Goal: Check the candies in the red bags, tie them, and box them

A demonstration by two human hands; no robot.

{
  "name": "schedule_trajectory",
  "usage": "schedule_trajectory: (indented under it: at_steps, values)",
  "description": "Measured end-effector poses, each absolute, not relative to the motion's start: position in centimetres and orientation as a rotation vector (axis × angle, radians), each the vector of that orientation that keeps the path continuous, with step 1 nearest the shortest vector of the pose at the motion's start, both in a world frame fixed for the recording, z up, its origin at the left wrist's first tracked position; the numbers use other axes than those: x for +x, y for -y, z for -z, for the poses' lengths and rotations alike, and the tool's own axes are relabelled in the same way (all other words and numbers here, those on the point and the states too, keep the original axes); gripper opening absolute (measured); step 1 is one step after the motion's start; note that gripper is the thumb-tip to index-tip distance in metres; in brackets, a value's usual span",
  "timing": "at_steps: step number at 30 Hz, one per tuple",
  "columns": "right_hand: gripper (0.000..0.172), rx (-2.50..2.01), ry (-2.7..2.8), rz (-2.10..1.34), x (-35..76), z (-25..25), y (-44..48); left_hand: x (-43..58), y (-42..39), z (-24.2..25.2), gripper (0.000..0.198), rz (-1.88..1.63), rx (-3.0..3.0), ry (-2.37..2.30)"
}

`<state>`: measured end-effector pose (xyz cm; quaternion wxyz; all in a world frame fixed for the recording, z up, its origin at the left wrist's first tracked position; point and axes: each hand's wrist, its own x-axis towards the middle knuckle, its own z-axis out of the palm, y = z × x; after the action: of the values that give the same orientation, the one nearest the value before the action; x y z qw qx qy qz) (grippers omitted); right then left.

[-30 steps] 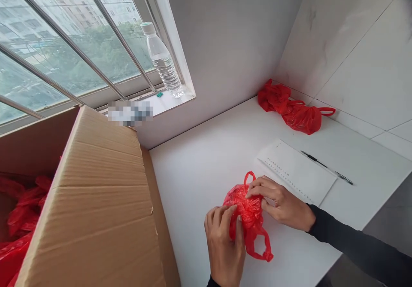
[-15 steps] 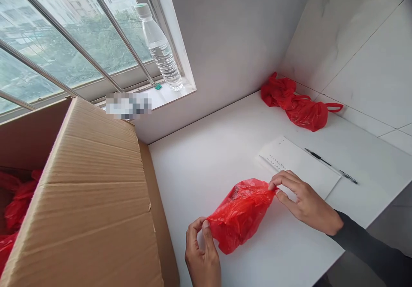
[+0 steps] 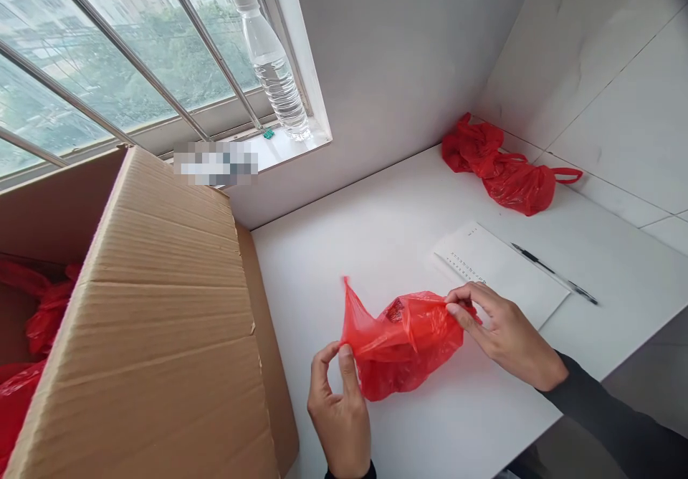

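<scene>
A thin red plastic bag [image 3: 408, 353] is stretched between my two hands over the white table [image 3: 344, 249]. My left hand [image 3: 340, 400] pinches its left edge between thumb and fingers, and a pointed corner of the bag sticks up beyond that grip. At the other end, my right hand [image 3: 497, 328] pinches the bag's upper right edge, with a bit of plastic poking out past the fingers. Something dark shows faintly through the film, but I cannot make out what it is.
On the left stands a cardboard box [image 3: 177, 307] with red bags [image 3: 51, 314] inside. A notebook [image 3: 516, 278] and a pen [image 3: 553, 272] lie near my right hand. Tied red bags [image 3: 519, 181] rest by the tiled wall. A water bottle [image 3: 279, 81] stands on the windowsill.
The bag's mouth has been pulled wider, and a pointed corner now rises at its left. My left hand has moved slightly up; both hands still pinch the bag. The view has shifted a little.
</scene>
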<state>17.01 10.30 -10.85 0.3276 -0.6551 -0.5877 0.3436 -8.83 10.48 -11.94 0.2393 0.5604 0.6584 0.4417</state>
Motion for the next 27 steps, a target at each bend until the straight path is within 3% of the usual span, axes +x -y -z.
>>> schedule_trajectory:
  at_steps: [7, 8, 12, 19, 22, 25, 27]
  values:
    - [0.039, -1.742, 1.536, -0.975, 16.2, 10.2, -10.2, -6.3, -10.4, 10.1, 0.066, -1.089, 1.588, -1.680]
    - [0.035, -1.737, 1.570, -0.989, 16.0, 10.0, -10.3, -6.0, -10.6, 9.9, 0.061, -1.050, 1.633, -1.664]
    - [0.024, -1.682, 1.473, -0.999, 16.0, 9.3, -10.3, -6.3, -11.0, 9.2, 0.012, -1.083, 1.705, -1.574]
    - [0.022, -1.637, 1.165, -0.962, 17.2, 8.6, -9.0, -6.8, -9.9, 6.8, 0.024, -1.569, 1.667, -1.688]
    - [0.023, -1.666, 1.252, -0.951, 17.0, 8.4, -8.8, -6.2, -9.2, 6.2, 0.018, -1.543, 1.457, -1.632]
    - [0.037, -1.700, 1.414, -0.965, 16.7, 8.0, -9.0, -6.0, -8.7, 6.2, 0.010, -1.451, 1.343, -1.618]
    - [0.032, -1.698, 1.517, -0.971, 16.4, 7.8, -9.2, -5.9, -8.6, 6.0, 0.015, -1.356, 1.360, -1.633]
